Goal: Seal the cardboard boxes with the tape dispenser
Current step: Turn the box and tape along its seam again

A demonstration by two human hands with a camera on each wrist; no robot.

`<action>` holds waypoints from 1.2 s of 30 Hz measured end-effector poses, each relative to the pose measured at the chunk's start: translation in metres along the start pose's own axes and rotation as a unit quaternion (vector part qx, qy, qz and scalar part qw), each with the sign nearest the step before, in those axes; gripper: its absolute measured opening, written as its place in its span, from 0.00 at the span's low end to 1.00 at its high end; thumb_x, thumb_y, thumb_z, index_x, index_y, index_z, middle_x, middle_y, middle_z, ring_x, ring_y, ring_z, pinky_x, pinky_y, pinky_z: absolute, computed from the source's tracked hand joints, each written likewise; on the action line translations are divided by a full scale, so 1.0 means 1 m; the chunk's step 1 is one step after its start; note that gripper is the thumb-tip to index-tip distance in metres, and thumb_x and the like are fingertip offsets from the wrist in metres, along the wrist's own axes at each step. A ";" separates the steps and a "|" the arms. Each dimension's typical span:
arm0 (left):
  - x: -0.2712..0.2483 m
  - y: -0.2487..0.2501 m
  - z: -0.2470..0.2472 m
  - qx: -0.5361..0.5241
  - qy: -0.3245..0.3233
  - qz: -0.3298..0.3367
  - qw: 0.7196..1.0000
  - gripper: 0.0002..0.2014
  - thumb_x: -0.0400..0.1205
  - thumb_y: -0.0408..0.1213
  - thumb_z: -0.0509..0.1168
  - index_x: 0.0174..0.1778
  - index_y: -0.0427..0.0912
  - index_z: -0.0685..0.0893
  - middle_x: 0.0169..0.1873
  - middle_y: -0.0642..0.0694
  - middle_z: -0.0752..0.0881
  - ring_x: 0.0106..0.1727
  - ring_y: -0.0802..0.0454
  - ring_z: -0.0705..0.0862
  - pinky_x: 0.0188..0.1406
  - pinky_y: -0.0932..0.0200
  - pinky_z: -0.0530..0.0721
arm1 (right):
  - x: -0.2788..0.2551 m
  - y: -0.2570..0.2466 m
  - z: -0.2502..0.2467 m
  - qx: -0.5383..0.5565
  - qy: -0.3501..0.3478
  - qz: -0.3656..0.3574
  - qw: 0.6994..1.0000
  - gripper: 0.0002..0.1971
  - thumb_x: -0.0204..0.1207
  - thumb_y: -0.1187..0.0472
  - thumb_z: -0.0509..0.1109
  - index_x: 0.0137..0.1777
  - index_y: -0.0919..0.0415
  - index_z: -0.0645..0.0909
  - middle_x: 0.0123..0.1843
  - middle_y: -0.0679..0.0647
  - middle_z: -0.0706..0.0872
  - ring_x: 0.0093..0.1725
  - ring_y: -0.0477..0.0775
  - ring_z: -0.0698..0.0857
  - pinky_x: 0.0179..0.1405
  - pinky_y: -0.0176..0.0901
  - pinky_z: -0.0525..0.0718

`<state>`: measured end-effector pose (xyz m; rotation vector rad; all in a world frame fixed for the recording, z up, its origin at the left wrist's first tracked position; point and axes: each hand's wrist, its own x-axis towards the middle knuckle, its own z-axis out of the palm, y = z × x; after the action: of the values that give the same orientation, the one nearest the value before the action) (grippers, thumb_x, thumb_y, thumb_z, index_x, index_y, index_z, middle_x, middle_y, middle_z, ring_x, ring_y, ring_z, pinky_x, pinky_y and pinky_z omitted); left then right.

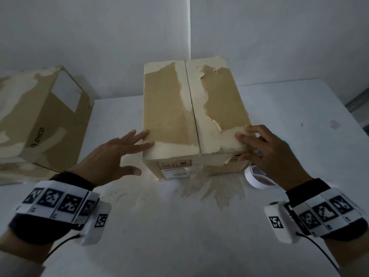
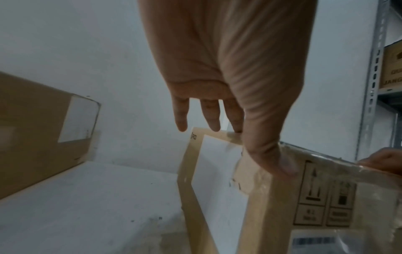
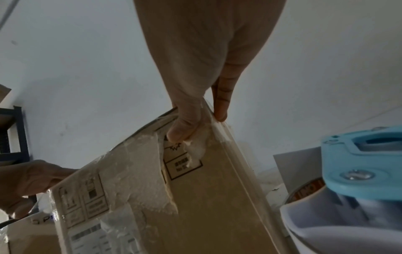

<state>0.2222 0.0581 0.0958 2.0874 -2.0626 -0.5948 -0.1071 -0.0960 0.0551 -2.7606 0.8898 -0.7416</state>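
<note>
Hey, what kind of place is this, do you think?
Probably a storeroom or packing area: worn cardboard boxes on a plain white table, a blue tape dispenser, and metal racking holding another carton.

Box (image 1: pixel 191 114) mid-table (image 1: pixel 199 226); second box (image 1: pixel 40 120) left, tape dispenser (image 1: pixel 257 176) right.

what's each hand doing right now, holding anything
Left hand: open, fingers straight, touching the near left corner of the box.
Right hand: grips the box's near right corner, thumb on the front.
</note>
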 end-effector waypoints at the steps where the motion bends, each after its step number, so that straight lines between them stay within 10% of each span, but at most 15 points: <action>1: -0.001 -0.002 0.001 0.020 -0.015 -0.005 1.000 0.42 0.68 0.43 0.75 0.73 0.61 0.58 0.77 0.60 0.54 0.79 0.58 0.52 0.75 0.45 0.64 | 0.000 0.000 0.000 0.004 -0.001 0.001 1.000 0.24 0.60 0.56 0.74 0.56 0.66 0.85 0.52 0.69 0.86 0.40 0.51 0.79 0.41 0.43 0.84; 9: 0.003 -0.001 0.009 0.117 0.109 0.128 0.979 0.33 0.61 0.26 0.79 0.63 0.42 0.82 0.64 0.40 0.81 0.62 0.31 0.81 0.46 0.32 0.85 | -0.002 -0.001 0.000 0.028 -0.012 0.019 0.999 0.24 0.62 0.56 0.73 0.59 0.64 0.83 0.59 0.51 0.72 0.44 0.48 0.74 0.42 0.46 0.84; 18: 0.004 -0.008 0.018 -0.017 0.149 0.136 0.979 0.26 0.72 0.54 0.62 0.66 0.49 0.75 0.65 0.54 0.77 0.63 0.54 0.80 0.56 0.46 0.83 | -0.001 -0.001 -0.002 0.010 -0.024 0.015 1.000 0.25 0.63 0.52 0.72 0.60 0.63 0.83 0.59 0.55 0.78 0.40 0.52 0.81 0.37 0.49 0.87; 23: 0.004 -0.007 0.028 -0.053 0.165 0.145 0.974 0.32 0.75 0.65 0.53 0.67 0.46 0.75 0.65 0.84 0.64 0.65 0.66 0.71 0.60 0.72 0.73 | -0.001 0.000 -0.002 0.022 -0.020 0.001 1.000 0.33 0.72 0.36 0.56 0.60 0.63 0.82 0.59 0.51 0.73 0.39 0.55 0.84 0.37 0.47 0.86; 26: 0.003 -0.001 0.039 -0.068 0.217 0.123 0.966 0.30 0.76 0.61 0.58 0.62 0.40 0.81 0.66 0.62 0.74 0.60 0.60 0.80 0.55 0.86 0.71 | 0.000 0.001 -0.001 0.013 -0.014 -0.002 1.000 0.25 0.66 0.48 0.69 0.59 0.64 0.83 0.59 0.51 0.72 0.39 0.51 0.81 0.35 0.49 0.88; 36: 0.012 0.003 0.048 0.031 0.297 0.120 0.947 0.24 0.68 0.47 0.70 0.51 0.30 0.87 0.53 0.36 0.88 0.51 0.44 0.89 0.43 0.49 0.89 | 0.004 0.001 -0.001 0.003 -0.033 -0.008 0.999 0.26 0.60 0.58 0.79 0.59 0.66 0.83 0.58 0.53 0.70 0.36 0.62 0.84 0.33 0.53 0.88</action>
<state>0.2011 0.0541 0.0508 1.7109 -1.9296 0.1316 -0.1051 -0.0992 0.0569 -2.7733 0.8522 -0.6518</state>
